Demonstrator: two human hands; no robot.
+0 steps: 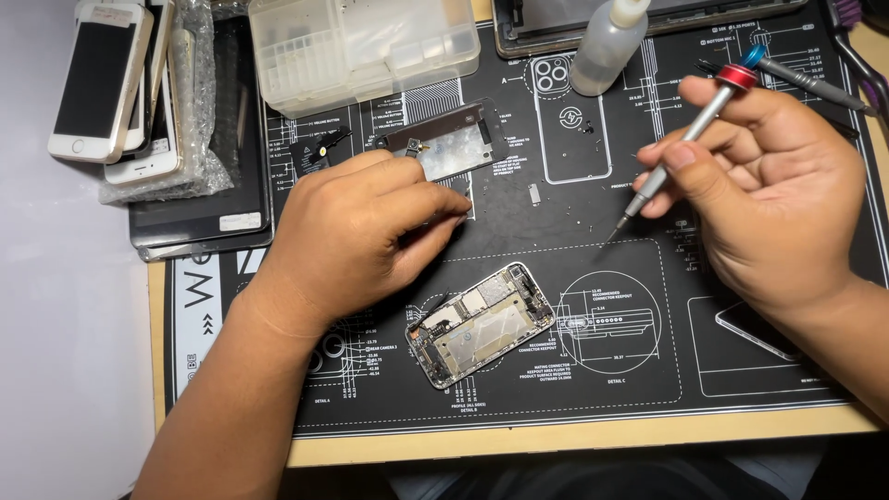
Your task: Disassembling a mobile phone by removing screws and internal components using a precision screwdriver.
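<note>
black repair mat: opened phone, bottle, parts box.

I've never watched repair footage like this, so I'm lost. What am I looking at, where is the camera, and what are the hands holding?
One camera, worn on a person's head, looks down at their own two bare hands over a black work mat. The right hand holds a screwdriver, tip pointing down above the mat. The left hand rests by a detached phone panel. An opened phone lies between the hands. Behind are a stack of phones, a clear plastic box and a squeeze bottle.
</note>
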